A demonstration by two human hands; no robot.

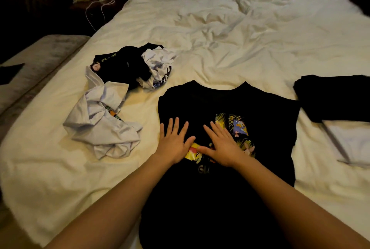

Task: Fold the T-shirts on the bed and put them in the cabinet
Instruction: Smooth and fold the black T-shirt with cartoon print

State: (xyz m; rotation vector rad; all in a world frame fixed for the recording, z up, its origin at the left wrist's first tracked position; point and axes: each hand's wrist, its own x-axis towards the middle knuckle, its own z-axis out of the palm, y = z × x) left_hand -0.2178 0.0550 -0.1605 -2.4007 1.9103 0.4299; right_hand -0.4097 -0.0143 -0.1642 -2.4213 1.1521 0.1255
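On the left of the white bed (230,38) lies a crumpled heap of white and black T-shirts (120,92). Nearer, at center, a black T-shirt (226,198) with a colourful cartoon print lies spread flat, collar at the far end. The left hand (174,144) and right hand (222,146) press on it, fingers straight and spread. At right lies a folded black garment (336,96).

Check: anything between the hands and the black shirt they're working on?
No. The left hand and right hand already lie flat, fingers spread, on the black T-shirt. The crumpled pile of shirts sits apart on the bed, to its left.
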